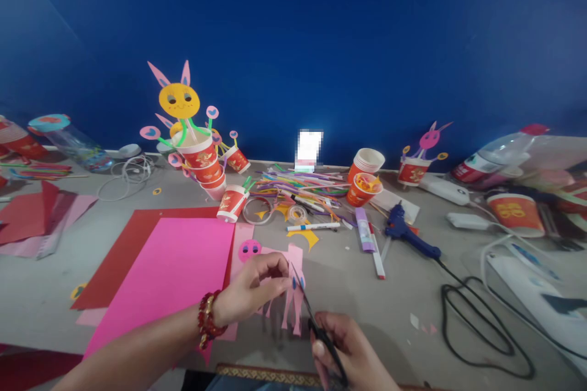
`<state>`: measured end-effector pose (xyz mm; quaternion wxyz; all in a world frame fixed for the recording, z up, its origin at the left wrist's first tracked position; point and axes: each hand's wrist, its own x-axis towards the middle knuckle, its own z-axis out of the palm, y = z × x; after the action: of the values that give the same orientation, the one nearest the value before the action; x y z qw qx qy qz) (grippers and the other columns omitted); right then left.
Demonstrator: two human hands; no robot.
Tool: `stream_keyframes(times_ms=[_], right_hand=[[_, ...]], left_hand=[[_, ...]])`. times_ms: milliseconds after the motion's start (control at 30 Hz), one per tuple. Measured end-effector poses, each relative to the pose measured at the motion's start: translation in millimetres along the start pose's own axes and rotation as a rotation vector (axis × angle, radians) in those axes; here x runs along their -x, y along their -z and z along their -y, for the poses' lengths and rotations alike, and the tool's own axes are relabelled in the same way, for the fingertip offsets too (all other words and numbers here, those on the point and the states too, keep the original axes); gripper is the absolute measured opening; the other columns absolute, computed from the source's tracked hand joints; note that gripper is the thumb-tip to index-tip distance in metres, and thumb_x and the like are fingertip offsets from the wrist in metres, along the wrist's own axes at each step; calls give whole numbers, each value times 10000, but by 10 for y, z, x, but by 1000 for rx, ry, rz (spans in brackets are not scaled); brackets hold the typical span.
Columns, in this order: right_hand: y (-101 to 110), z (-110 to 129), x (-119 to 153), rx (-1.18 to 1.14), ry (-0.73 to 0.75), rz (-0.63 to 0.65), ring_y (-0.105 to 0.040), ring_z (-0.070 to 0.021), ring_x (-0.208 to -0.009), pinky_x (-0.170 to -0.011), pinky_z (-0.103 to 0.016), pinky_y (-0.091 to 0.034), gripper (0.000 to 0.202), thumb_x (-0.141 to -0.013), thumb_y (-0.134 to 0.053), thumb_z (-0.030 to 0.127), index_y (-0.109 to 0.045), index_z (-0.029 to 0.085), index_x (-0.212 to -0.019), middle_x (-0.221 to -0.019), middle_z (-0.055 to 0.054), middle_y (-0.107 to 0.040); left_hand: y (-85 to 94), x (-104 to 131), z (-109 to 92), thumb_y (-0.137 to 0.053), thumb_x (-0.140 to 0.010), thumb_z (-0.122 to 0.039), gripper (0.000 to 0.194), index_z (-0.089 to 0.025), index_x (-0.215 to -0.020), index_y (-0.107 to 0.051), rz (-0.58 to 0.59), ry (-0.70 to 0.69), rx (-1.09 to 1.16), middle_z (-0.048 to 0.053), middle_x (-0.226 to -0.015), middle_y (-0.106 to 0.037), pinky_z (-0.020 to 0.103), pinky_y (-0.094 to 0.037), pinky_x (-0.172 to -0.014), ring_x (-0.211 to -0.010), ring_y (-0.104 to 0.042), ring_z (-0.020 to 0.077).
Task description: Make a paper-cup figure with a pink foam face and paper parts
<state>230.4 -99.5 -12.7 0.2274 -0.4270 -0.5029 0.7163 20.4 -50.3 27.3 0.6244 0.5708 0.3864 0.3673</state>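
My left hand, with a red bead bracelet at the wrist, pinches a pale pink paper cutout that has blue oval spots and strips hanging down. My right hand is closed round the handles of black scissors. Their blades lie at the cutout, beside a blue spot; whether they bite into the paper I cannot tell. Just beyond my left hand lies a round magenta paper face with eyes. Bright pink paper is spread to the left, over a red sheet.
A cup figure with a yellow face stands at the back left. Pipe cleaners lie piled at the back. On the right are a blue glue gun, its looped black cord, a glue stick and stacked cups.
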Motion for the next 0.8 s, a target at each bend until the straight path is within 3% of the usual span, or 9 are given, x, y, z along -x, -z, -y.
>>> stream_keyframes(times_ms=[400, 633, 800], right_hand=[[44, -243, -1, -128, 69, 77, -448, -62, -354, -380, -166, -270, 599, -716, -602, 765, -480, 178, -721, -486, 35, -528], [26, -190, 21, -183, 31, 69, -455, -62, -360, -377, -165, -242, 620, -676, -636, 771, -503, 167, -734, -504, 35, -529], [15, -158, 32, -173, 42, 70, -419, -61, -350, -397, -165, -248, 598, -706, -633, 750, -504, 166, -720, -419, 65, -451]], left_hand=[[-18, 17, 135, -624, -853, -362, 292, -173, -681, -481, -4, 40, 4, -54, -610, -431, 177, -292, -455, -498, -362, 68], [-43, 14, 113, -621, -862, -364, 302, -166, -683, -478, 13, 14, 21, -55, -587, -433, 155, -299, -433, -468, -380, 54], [-45, 22, 152, -618, -860, -416, 313, -158, -719, -510, 19, 34, 27, -38, -609, -468, 147, -317, -415, -477, -399, 60]])
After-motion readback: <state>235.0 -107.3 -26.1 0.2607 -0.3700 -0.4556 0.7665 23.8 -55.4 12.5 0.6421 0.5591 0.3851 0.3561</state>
